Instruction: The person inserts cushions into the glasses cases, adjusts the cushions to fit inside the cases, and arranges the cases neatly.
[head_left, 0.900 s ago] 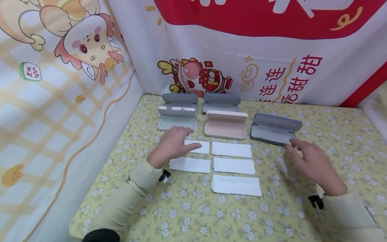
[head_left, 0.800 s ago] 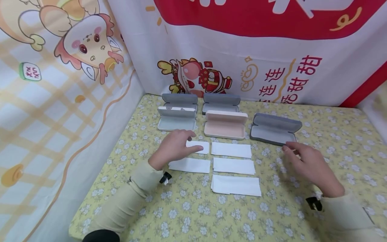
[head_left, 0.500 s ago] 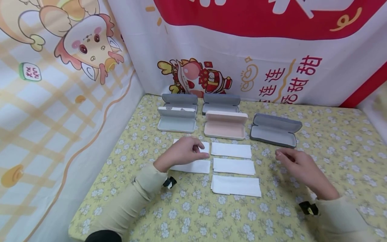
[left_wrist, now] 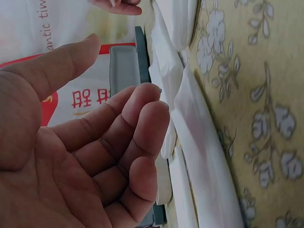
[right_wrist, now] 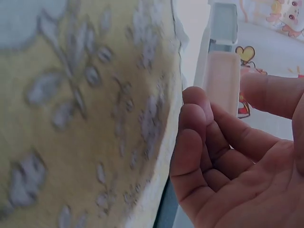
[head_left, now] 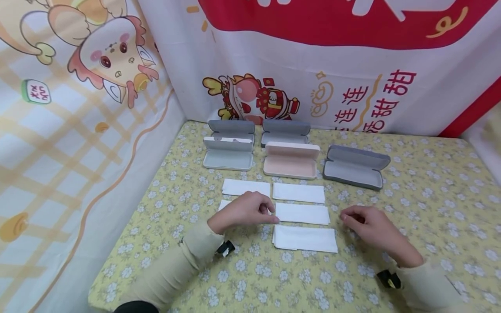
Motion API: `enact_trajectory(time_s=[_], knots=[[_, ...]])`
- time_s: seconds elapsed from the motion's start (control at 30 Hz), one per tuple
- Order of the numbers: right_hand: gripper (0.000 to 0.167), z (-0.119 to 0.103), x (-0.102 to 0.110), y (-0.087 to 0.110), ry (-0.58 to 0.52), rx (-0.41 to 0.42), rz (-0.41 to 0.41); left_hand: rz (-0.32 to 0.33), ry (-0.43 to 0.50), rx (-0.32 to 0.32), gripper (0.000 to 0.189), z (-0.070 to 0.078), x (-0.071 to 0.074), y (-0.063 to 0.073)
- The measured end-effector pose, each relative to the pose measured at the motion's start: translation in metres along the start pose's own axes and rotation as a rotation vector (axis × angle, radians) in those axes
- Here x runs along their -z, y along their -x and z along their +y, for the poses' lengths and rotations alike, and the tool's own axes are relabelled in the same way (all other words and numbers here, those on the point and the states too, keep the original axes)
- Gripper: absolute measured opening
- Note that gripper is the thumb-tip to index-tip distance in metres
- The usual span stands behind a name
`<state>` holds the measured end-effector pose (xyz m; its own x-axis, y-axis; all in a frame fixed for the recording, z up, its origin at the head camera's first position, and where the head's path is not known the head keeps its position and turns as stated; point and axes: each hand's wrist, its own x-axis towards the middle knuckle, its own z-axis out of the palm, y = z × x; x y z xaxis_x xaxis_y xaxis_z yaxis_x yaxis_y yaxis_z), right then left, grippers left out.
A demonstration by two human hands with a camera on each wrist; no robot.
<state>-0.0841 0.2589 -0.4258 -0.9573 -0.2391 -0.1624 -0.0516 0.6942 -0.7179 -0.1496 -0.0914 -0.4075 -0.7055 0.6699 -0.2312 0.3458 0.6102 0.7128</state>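
Observation:
Several folded white cloths lie in two columns on the table. My left hand (head_left: 244, 211), fingers loosely bent and holding nothing, hovers over the left column. It partly hides the lower left cloth (head_left: 223, 204), and its fingertips are by the left end of the middle right cloth (head_left: 302, 213). Nearest me is the front right cloth (head_left: 305, 238). Just right of that column is my right hand (head_left: 379, 231), its fingers also loosely curved around nothing. In the left wrist view, the left fingers (left_wrist: 151, 128) appear close beside white cloth; whether they touch is unclear.
Behind the cloths stand several glasses cases with raised lids: a pale grey case (head_left: 228, 161), a pink case (head_left: 290, 168), a dark grey case (head_left: 352, 173) at right, and two more grey ones at the back. Printed curtains (head_left: 258, 56) hang along the back and left.
Both hands have drawn nearer to me and toward each other. The right hand has left the front edge of the dark grey case; the left hand has uncovered the upper left cloth.

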Motion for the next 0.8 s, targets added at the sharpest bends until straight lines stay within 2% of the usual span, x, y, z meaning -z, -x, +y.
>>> enact_trajectory(time_s=[0.17,0.4,0.57,0.8], knots=[[0.028,0.001,-0.010,-0.001,0.004,0.006,-0.022,-0.014,-0.020,-0.016,0.018,0.000,-0.009,-0.002],[0.015,-0.004,-0.018,0.000,0.006,-0.008,-0.039,-0.069,-0.069,0.005,0.024,0.003,-0.019,-0.003],[0.012,-0.008,-0.024,0.000,0.017,-0.029,-0.055,-0.078,-0.112,0.034,0.021,0.005,-0.025,-0.005],[0.012,-0.013,-0.029,-0.006,0.113,-0.033,-0.060,-0.074,-0.226,0.019,0.017,0.010,-0.029,-0.011]])
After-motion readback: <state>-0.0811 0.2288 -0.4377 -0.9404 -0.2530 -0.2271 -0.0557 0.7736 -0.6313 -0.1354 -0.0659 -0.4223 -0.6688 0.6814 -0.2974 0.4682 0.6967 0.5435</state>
